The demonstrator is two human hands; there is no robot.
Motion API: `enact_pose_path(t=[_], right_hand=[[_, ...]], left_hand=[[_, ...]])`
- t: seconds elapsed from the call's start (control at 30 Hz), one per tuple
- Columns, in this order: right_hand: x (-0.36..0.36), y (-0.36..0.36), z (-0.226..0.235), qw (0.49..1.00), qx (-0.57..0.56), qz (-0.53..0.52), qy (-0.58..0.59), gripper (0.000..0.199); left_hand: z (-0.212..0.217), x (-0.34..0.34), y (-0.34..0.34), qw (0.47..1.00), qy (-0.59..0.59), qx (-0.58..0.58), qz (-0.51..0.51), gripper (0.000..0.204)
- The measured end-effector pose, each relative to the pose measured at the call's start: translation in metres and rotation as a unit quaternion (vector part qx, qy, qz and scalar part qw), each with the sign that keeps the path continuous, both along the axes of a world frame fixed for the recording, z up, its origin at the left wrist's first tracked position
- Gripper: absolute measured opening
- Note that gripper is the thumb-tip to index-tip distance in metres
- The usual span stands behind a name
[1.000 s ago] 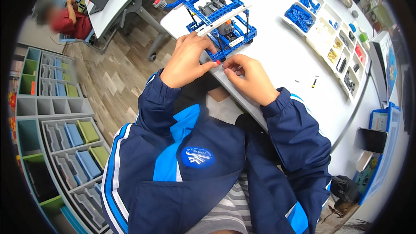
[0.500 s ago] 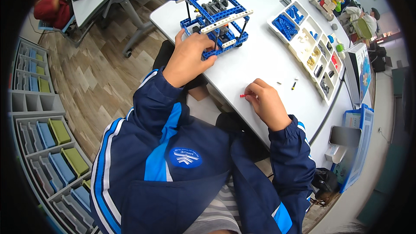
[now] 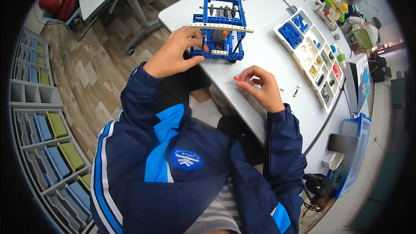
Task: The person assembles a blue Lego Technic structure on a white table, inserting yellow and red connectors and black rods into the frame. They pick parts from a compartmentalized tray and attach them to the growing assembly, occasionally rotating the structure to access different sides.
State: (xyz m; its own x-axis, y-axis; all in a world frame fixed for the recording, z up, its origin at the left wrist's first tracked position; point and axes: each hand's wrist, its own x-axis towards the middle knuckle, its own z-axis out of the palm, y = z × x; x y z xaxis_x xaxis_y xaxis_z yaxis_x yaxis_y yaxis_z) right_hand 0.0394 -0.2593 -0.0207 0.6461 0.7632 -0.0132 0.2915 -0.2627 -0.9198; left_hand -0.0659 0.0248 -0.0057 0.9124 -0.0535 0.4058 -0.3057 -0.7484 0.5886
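Observation:
A blue building-brick model [image 3: 221,15] with white beams, grey gears and a small figure on top stands on the white table in front of me. My left hand [image 3: 175,53] is closed around its near left corner, thumb at the front and fingers partly hidden behind the frame. My right hand [image 3: 260,87] is held over the table, to the right of and nearer than the model. Between its thumb and forefinger is a small red brick piece [image 3: 237,79]; its exact kind is too small to tell.
Right of the model lies a white compartment tray [image 3: 299,51] of sorted pieces. A small black-and-yellow piece [image 3: 296,92] lies loose nearby. At the right are a blue-edged clear box [image 3: 353,151] and a phone [image 3: 342,143]. Other people sit at tables beyond; a drawer rack [image 3: 47,147] stands left.
The model has been turned on the table, so its front now faces me more squarely. My right hand has risen slightly with the red piece, and my view has shifted a little.

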Motion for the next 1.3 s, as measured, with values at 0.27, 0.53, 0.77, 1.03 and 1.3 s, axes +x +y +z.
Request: enact_pose_path(t=[0.27,0.53,0.77,1.03,1.3], right_hand=[[-0.01,0.012,-0.016,0.995,0.098,-0.026,-0.017,0.013],[-0.015,0.002,-0.018,0.985,0.111,-0.031,-0.125,0.021],[-0.031,0.007,-0.02,0.99,0.111,-0.026,-0.078,0.023],[-0.022,0.01,-0.028,0.986,0.13,-0.102,-0.035,0.017],[-0.013,0.018,-0.034,0.981,0.148,-0.122,-0.008,0.014]], left_hand=[[0.0,-0.03,-0.094,0.97,-0.02,-0.219,0.1,0.021],[-0.023,-0.015,-0.106,0.835,0.191,-0.516,0.003,0.017],[-0.031,-0.022,-0.113,0.869,0.139,-0.472,0.054,0.021],[-0.031,-0.027,-0.098,0.937,-0.108,-0.295,0.155,0.015],[-0.032,-0.018,-0.047,0.956,-0.128,-0.143,0.222,0.032]])
